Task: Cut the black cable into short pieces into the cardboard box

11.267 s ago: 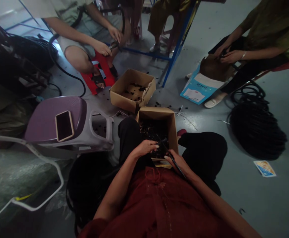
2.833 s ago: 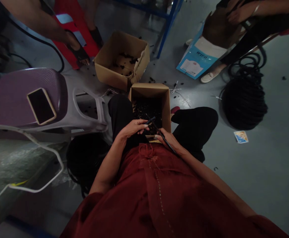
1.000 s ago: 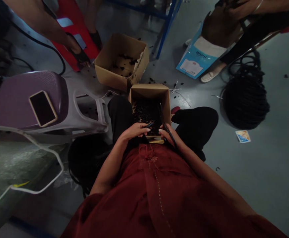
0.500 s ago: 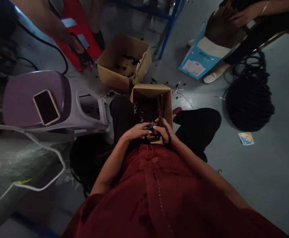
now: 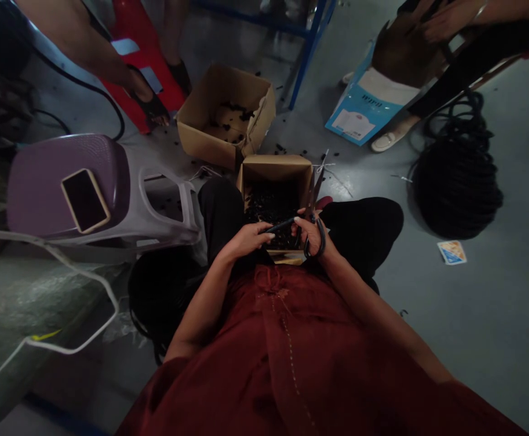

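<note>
Cord (image 5: 283, 226), black and slim, lies almost level across the middle of the frame, over the near edge of an open box (image 5: 277, 161). Left hand (image 5: 248, 240), just left of center, is closed on one end, pinching it between thumb and fingers. Right hand (image 5: 308, 229), just right of center, has its thumb and fingers at the other end and also grips dark scissors (image 5: 311, 204). Their blades point toward the top of the frame, a little apart, beside the box's right wall; the handles rest against the hand.

Many small black pieces (image 5: 264, 200) lie in the box, which stands between two knees in black trousers (image 5: 359, 230). Red cloth (image 5: 300, 357) fills the bottom center. Above the box and slightly left, a second box (image 5: 207, 142) holds a few black scraps. At the left of the frame, a phone (image 5: 85, 201) lies on a purple stool (image 5: 37, 188). Near the upper right, a co-worker's hand (image 5: 443, 25) is over a blue box (image 5: 359, 112); whether it holds anything is unclear. Farther right, a black coil (image 5: 457, 194) lies on the floor, with a small card (image 5: 452, 252) just below it.
</note>
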Demonstrator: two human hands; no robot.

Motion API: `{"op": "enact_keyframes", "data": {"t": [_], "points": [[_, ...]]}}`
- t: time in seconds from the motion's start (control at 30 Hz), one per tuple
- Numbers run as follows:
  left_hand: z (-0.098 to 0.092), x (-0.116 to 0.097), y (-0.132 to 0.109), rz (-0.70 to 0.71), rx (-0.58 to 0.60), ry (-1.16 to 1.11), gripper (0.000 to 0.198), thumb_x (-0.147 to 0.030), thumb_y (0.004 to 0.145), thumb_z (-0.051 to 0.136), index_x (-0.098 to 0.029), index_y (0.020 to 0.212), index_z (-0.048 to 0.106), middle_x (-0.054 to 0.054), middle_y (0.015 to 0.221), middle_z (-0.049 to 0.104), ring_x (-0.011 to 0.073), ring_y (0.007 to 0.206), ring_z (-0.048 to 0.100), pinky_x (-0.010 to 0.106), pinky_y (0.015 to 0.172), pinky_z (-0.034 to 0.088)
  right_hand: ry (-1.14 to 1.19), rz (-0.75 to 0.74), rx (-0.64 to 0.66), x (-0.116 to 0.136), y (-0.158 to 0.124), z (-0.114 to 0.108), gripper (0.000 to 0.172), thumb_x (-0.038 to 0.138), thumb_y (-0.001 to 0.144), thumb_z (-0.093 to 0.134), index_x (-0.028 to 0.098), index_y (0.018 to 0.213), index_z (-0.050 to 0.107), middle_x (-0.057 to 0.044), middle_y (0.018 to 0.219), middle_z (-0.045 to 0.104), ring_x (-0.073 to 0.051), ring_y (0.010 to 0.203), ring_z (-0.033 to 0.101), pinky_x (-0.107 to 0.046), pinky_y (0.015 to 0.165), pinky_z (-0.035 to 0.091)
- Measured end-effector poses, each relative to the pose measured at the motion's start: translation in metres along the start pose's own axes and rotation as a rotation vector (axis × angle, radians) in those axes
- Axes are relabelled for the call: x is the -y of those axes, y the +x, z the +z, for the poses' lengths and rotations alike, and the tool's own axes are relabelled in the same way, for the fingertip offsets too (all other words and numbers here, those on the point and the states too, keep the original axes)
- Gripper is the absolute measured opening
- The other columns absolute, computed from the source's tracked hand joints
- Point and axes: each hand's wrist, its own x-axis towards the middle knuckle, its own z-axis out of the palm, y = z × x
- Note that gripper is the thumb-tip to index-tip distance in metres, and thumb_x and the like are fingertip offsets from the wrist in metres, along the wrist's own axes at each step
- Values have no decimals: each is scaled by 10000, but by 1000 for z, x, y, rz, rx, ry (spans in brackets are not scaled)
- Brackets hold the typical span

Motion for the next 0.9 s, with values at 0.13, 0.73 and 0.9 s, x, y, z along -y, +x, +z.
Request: {"op": "enact_keyframes", "data": {"t": [0.13,0.73,0.9], "points": [[-8,5,10,-12,-38,-277,344,-408,759,584,-106,920,620,-29,631,494,26,468,366,170,439,255,-89,17,26,-2,-3,-8,428,503,708,597,242,988,405,21,809,558,-102,628,555,-252,582,488],[-7,16,16,-13,-94,-435,426,-430,725,629,-106,1000,623,-28,633,512,19,453,392,173,444,248,-926,-32,236,-4,-56,-27,443,453,798,524,193,1154,482,-67,948,646,-197,792,606,-303,703,444],[-7,14,16,-18,-72,-405,369,-442,732,612,-105,882,621,-25,630,506,21,455,382,177,445,250,-926,-40,231,-2,-54,-24,421,454,804,515,193,1133,493,-66,942,642,-191,781,603,-294,692,441]]}}
